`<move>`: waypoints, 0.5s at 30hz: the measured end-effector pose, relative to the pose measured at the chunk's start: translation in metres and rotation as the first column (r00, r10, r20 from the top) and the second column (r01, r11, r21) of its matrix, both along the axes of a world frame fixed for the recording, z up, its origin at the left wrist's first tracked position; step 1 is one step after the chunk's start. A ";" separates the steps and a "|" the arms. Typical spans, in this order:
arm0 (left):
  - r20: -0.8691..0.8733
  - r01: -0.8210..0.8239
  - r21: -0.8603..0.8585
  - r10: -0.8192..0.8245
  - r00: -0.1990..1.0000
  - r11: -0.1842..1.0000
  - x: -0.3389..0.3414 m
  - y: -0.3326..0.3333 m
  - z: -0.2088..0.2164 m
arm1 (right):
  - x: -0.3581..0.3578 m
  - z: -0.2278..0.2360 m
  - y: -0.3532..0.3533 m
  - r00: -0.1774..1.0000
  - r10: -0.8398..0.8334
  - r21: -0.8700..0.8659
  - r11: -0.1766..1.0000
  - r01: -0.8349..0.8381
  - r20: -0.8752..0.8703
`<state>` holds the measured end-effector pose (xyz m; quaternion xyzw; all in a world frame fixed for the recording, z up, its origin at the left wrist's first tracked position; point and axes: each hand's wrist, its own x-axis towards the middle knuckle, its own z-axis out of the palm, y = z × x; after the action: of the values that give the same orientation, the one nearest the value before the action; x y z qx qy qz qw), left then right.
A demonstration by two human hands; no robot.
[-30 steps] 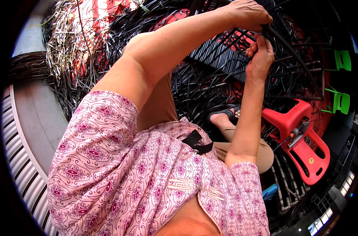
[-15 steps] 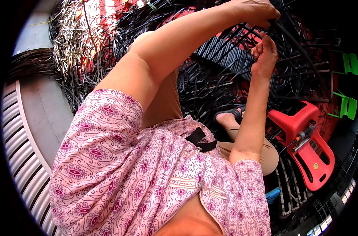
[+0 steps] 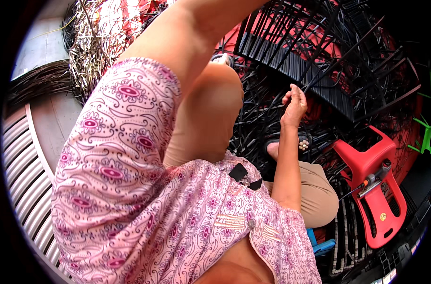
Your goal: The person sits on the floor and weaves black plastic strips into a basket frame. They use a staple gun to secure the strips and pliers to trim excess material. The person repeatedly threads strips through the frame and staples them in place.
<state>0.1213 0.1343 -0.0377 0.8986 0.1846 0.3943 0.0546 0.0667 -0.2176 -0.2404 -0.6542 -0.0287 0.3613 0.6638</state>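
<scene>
My left arm (image 3: 177,38) reaches up past the top edge, and its hand is out of view. In front of me lies a black panel (image 3: 281,59) of closely set flat strips, with many loose black strips (image 3: 315,40) standing out around it. My right hand (image 3: 295,108) is raised just below the panel's near edge. Its fingers are pressed together, pointing away from me. Dark strips pass close to the fingertips; what they hold, if anything, is too small to make out.
A red plastic stool (image 3: 386,208) stands at the right, with a metal hand tool (image 3: 374,177) lying on it. Green plastic chairs (image 3: 428,139) are farther right. Tangled strips (image 3: 97,42) heap at the far left, above silver slats (image 3: 23,161). A blue object (image 3: 323,246) lies beside my knee.
My left hand has gone up out of the picture. My right hand has come down and left, nearer to me. The black panel now shows more fully.
</scene>
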 end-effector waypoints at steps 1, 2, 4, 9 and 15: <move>0.068 0.035 0.007 -0.035 0.997 0.999 -0.016 -0.002 -0.013 | 0.005 -0.003 0.008 1.000 0.008 -0.033 0.999 -0.008 0.001; 0.072 0.090 0.000 -0.090 0.993 0.996 -0.033 -0.008 -0.033 | 0.009 -0.007 0.015 1.000 0.007 -0.034 0.999 -0.007 -0.018; 0.012 0.167 -0.052 -0.166 0.986 0.985 -0.069 -0.024 -0.094 | 0.014 -0.019 0.028 0.999 0.024 -0.035 0.999 -0.025 -0.042; -0.390 0.212 -0.302 -0.323 0.862 0.929 -0.144 -0.055 -0.226 | 0.032 -0.054 0.059 0.996 0.033 -0.031 0.999 -0.035 -0.079; -0.377 0.193 -0.165 -0.243 0.894 0.967 -0.131 -0.058 -0.284 | 0.047 -0.087 0.090 0.976 0.041 -0.013 0.999 -0.045 -0.214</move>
<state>-0.0099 0.0766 -0.3216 0.9694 0.1136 0.1844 0.1157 0.1133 -0.1279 -0.3270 -0.6167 0.0319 0.4442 0.6490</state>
